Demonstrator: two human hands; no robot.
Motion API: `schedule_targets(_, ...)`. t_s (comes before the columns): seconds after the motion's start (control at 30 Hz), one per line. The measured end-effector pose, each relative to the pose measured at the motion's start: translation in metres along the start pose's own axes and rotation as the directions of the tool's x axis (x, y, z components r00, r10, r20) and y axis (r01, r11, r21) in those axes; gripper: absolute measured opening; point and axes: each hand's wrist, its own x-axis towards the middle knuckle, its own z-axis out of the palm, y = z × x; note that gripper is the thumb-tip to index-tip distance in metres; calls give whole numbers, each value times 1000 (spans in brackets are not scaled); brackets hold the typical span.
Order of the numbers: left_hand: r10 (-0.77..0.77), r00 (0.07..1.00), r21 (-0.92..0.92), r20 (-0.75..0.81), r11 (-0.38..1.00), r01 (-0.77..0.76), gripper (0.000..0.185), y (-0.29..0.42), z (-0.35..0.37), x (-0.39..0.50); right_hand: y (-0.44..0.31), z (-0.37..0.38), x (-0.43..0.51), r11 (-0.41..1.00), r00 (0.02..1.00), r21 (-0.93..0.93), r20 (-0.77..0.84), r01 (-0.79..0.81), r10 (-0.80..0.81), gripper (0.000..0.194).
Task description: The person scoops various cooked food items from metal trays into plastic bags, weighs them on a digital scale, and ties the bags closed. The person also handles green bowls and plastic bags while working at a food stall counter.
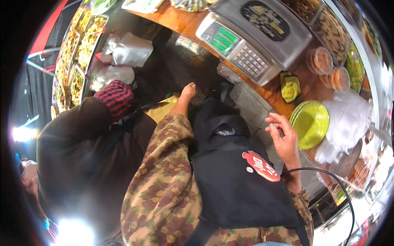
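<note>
My left hand (189, 90) hangs over the dark floor beside my apron, its fingers curled in and nothing visible in them. My right hand (284, 138) is held up in front of the counter edge, fingers slightly bent and apart, holding nothing. Closest to it is a stack of lime-green plates (311, 126). Clear plastic bags (347, 120) lie against that stack. A folded yellow-green cloth (290, 87) rests on the wooden counter (277, 100). Farther along stands a digital weighing scale (237, 46) with a lit green display. I wear a black apron (234, 190).
Another person in dark clothing with a checked sleeve (115, 98) stands close on my left. Trays of food (89, 43) line the far left, near white plastic bags (130, 50). Lidded tubs (321, 61) sit by the right-hand food trays. A black cable (334, 175) loops beside my right forearm.
</note>
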Motion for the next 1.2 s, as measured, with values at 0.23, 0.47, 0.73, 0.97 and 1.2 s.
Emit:
schedule_targets(0.23, 180, 588, 529, 789, -687, -499, 44, -6, 2, 27, 30, -13, -119, 999, 975, 40, -219, -36, 44, 30)
schedule_targets(0.47, -214, 776, 398, 593, 916, -51, 65, 77, 116, -39, 68, 8, -194, 975, 665, 106, -716, -193, 210, 28)
schedule_targets(0.73, 187, 467, -199, 865, 980, -22, 60, 224, 239, -197, 83, 53, -274, 950, 445, 180, -851, -256, 281, 24)
schedule_targets(0.97, 457, 134, -45, 879, 359, -932, 43, 220, 263, -153, 115, 72, -353, 932, 188, 227, -940, -283, 286, 31)
schedule_targets(1.2, 198, 135, -37, 971, 680, -733, 52, 204, 272, -212, 133, 99, -395, 854, -160, 480, -876, -203, 454, 34)
